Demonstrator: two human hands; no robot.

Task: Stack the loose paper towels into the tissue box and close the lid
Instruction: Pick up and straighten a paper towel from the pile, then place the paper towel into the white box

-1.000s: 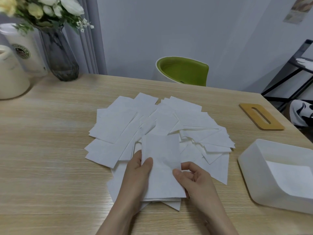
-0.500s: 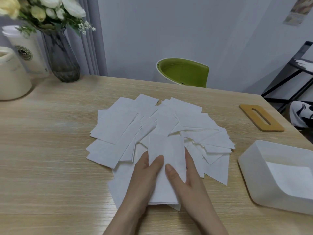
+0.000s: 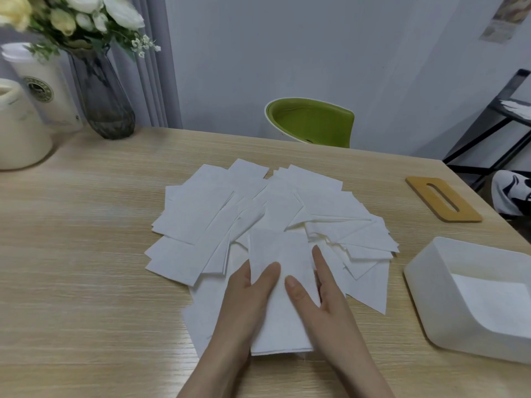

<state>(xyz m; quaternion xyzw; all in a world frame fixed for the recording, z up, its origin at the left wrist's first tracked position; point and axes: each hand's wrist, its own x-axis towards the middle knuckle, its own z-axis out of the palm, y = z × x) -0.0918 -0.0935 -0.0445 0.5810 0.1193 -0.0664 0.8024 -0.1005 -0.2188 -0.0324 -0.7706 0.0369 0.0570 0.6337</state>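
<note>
Cut off and covered
The tissue box [image 3: 425, 285] runs off the right edge; both forearms leave the bottom; lower towels [image 3: 198, 219] lie overlapped.

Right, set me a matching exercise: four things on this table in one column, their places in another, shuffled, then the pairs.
1. white plastic tissue box
2. tan wooden slotted lid
3. dark glass vase of flowers
4. small stack of white paper towels

A. far left of the table
B. between both hands
C. right edge, near side
D. right edge, far side

Pairs: 1-C, 2-D, 3-A, 4-B
</note>
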